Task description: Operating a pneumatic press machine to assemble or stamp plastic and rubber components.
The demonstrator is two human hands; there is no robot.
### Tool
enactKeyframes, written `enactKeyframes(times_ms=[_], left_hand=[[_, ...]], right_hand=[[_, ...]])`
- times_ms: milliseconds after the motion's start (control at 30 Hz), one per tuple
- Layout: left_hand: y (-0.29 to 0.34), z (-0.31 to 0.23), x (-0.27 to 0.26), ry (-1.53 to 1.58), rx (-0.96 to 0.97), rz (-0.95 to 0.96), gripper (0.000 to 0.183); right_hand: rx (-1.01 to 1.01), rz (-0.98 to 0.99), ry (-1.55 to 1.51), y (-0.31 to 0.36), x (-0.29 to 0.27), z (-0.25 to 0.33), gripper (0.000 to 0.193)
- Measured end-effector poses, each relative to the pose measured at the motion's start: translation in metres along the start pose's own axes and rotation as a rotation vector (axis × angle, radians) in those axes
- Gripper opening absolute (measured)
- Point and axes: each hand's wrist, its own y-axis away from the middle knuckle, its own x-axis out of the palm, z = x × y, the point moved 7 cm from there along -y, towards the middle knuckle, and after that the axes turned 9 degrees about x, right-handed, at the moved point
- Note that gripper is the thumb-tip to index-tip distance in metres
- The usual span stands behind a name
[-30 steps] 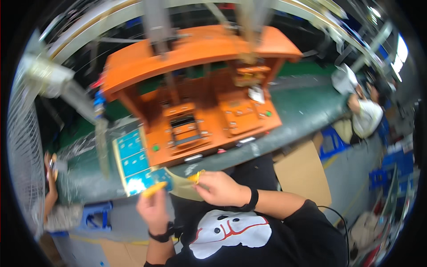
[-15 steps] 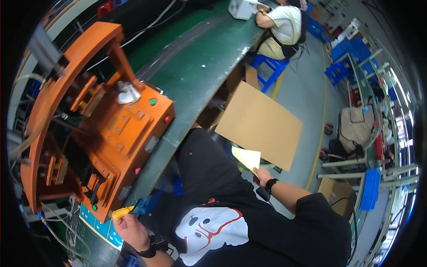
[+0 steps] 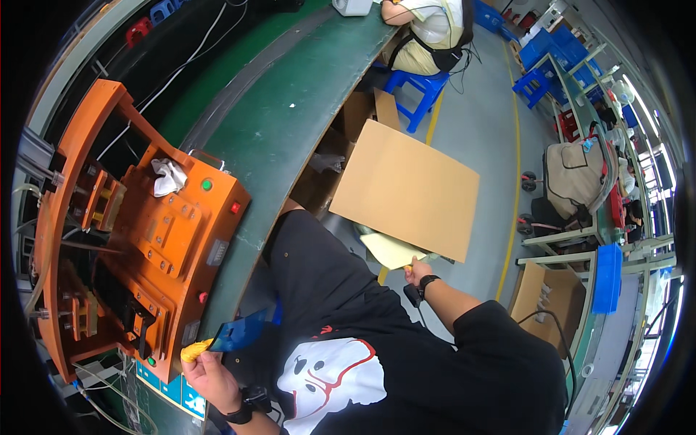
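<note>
My left hand (image 3: 210, 370) is at the lower left, by the front of the orange press machine (image 3: 152, 239). Its yellow-tipped fingers pinch the corner of a blue rectangular panel (image 3: 243, 332) held over my lap. My right hand (image 3: 415, 270) is stretched out to my right, low beside my thigh, gripping a pale yellow film sheet (image 3: 391, 250). The sheet hangs just in front of a flat brown cardboard sheet (image 3: 406, 190) lying on the floor.
A green conveyor bench (image 3: 297, 109) runs from the machine to the top of the view. Another person (image 3: 428, 25) sits on a blue stool (image 3: 420, 83) at the far end. Open cardboard boxes (image 3: 333, 167) stand under the bench, racks and blue bins at right.
My view has swung from the machine toward the floor at my right. My right hand carried the yellow film away from the blue panel and down toward the cardboard; my left hand kept the panel.
</note>
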Motion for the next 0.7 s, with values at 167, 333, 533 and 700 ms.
enactKeyframes(times_ms=[167, 333, 533, 700], left_hand=[[0.009, 0.01, -0.019, -0.01, -0.03, -0.051, 0.019], [0.015, 0.026, -0.035, -0.079, -0.035, -0.125, 0.017], [0.009, -0.01, -0.017, -0.236, 0.0, -0.045, 0.014], [-0.008, -0.042, -0.013, -0.576, 0.09, 0.136, 0.015]], right_hand=[[0.036, -0.061, 0.235, 0.029, -0.003, 0.015, 0.025], [-0.323, -0.04, 0.538, 0.091, 0.058, 0.048, 0.029], [-0.909, 0.711, 0.665, 0.315, 0.279, 0.051, 0.015], [-1.777, 1.476, 0.938, 0.585, 0.379, -0.065, 0.039]])
